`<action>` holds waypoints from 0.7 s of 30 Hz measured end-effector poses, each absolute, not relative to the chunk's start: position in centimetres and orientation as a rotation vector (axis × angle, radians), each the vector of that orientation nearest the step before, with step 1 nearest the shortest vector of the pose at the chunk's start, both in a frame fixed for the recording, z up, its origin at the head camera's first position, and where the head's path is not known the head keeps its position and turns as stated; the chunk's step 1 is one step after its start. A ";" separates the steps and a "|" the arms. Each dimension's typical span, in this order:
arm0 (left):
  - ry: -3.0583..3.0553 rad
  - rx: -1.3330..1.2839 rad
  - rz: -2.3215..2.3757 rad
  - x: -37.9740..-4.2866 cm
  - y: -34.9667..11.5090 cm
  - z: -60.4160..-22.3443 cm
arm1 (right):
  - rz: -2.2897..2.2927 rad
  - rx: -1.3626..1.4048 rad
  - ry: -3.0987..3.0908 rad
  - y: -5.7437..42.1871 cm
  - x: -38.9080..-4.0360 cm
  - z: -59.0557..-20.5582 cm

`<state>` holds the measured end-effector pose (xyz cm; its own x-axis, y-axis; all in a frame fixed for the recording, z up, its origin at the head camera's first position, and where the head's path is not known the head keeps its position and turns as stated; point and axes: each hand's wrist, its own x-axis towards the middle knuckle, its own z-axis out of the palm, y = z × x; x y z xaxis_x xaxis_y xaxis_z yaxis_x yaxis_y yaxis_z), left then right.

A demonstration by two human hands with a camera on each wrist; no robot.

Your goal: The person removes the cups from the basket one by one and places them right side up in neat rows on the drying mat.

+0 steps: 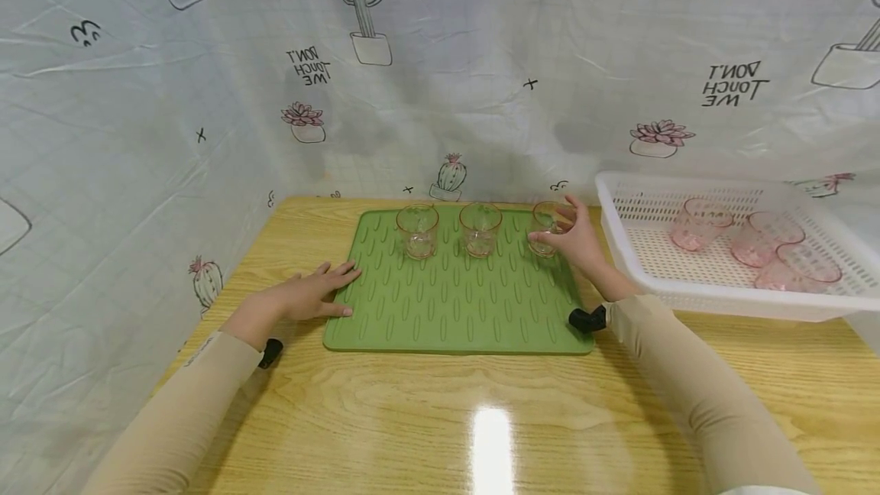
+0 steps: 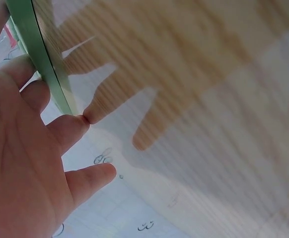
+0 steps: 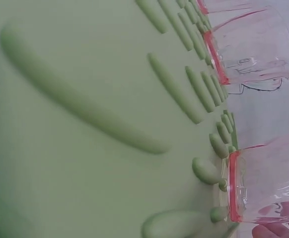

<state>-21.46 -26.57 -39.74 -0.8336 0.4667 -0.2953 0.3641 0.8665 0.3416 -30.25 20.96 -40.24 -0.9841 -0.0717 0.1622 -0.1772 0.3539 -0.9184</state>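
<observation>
A green ribbed mat (image 1: 454,312) lies on the wooden table, and a row of pink-tinted clear glasses stands upright along its far part. The left glass (image 1: 417,231) and the middle glass (image 1: 480,230) stand apart from each other. At the mat's far right, my right hand (image 1: 574,239) holds the third glass (image 1: 543,249) between thumb and fingers; in the right wrist view this glass (image 3: 263,186) has its base at the mat. My left hand (image 1: 305,296) rests at the mat's left edge, fingers spread, and the left wrist view shows the palm (image 2: 30,163) beside that edge.
On the right stands a white perforated plastic basket (image 1: 619,239) with several pink-tinted glasses (image 1: 766,237) in it. A printed sheet (image 1: 440,59) hangs behind the table and along its left side. Bare wood (image 1: 385,418) lies in front of the mat.
</observation>
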 end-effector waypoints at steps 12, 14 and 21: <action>2.668 0.626 0.379 -21.6 -26.6 -40.1 | 1.645 0.231 -2.449 21.3 -29.6 -40.1; 2.670 0.623 0.378 -21.6 -26.6 -40.1 | 1.617 0.231 -2.419 21.2 -29.5 -40.0; 2.674 0.626 0.376 -21.5 -26.6 -40.1 | 1.518 0.219 -2.323 21.0 -29.1 -39.2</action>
